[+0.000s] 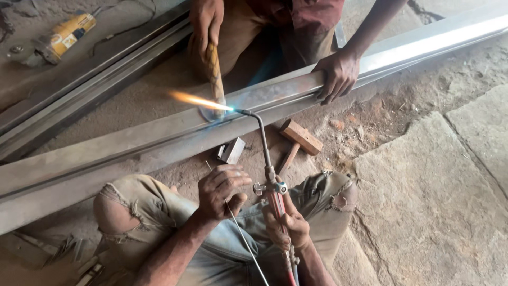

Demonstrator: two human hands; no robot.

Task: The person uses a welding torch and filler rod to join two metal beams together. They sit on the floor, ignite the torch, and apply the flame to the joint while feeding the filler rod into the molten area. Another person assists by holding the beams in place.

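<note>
Clenched grip of my right hand (286, 225) holds the torch (263, 143), flame at 10 o'clock on the steel beam (132, 143); my left hand (221, 190) pinches the filler rod (244, 238)

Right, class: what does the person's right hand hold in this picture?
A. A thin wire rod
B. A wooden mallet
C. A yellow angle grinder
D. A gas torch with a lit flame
D: the right hand grips the red-handled torch, whose flame plays on the long metal beam; the mallet lies on the ground.
</note>
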